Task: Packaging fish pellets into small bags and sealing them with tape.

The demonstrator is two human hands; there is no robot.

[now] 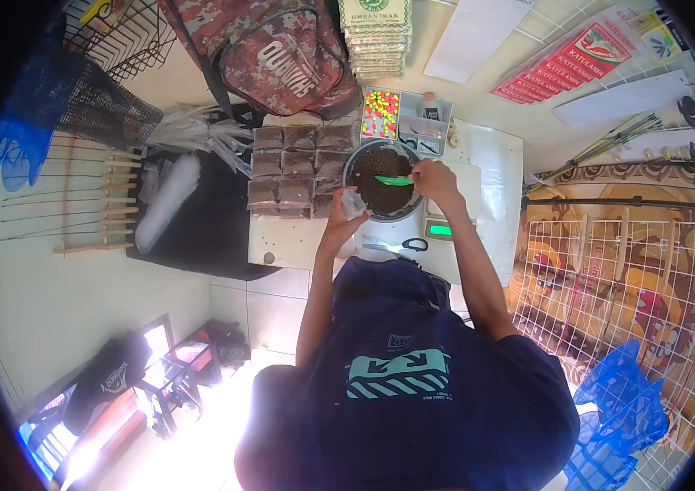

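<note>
My left hand (pixel 340 220) holds a small clear plastic bag (pixel 353 204) at the near left rim of a round basin (pixel 410 212). Dark brown granules (pixel 384 161) fill much of the basin's bottom. Gripped in my right hand (pixel 435 180) is a green plastic scoop (pixel 393 180), its tip over the granules. Filled clear packets of brown granules (pixel 282 164) lie in rows left of the basin. Beside my right forearm stands a digital scale (pixel 455 184) with a lit green display. Scissors with black handles (pixel 415 245) rest nearer to me on the white table (pixel 298 242).
Behind the basin sits a divided tray (pixel 406 98) with bright floats and a small bottle. A camouflage backpack (pixel 286 61) and stacked bait packets (pixel 378 43) stand at the back. Plastic bags (pixel 169 202) lie on a black surface at left. A white wire grid (pixel 605 276) rises at right.
</note>
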